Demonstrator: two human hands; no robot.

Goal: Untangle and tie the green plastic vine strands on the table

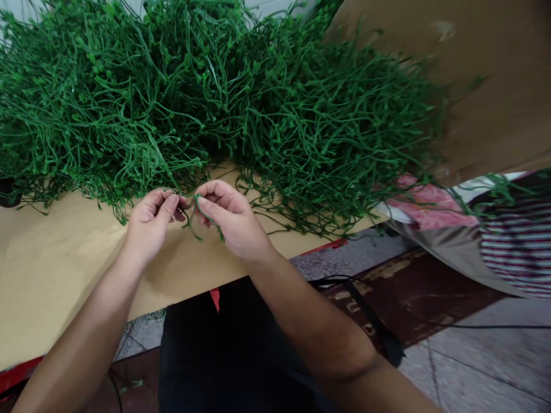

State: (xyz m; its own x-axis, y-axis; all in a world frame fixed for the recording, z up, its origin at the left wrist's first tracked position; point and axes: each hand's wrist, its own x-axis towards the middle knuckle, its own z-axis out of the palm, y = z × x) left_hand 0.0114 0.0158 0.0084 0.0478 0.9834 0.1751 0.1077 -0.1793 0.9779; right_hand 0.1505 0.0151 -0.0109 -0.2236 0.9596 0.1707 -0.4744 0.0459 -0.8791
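Slender green strands (210, 219) here, pinched in the left grip (150, 221) and the right grip (235, 221), one running down past the right thumb, loose ends dangling! Behind, the heap of green stems (215, 97): tangled, curling, bud-tipped, sprawling wide across the bench (64, 246).

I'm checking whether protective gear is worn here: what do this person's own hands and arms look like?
The left hand and right hand are bare, without gloves. No sleeve shows on the left forearm or right forearm, and no watch or bracelet is visible. Dark clothing shows below, over the lap.
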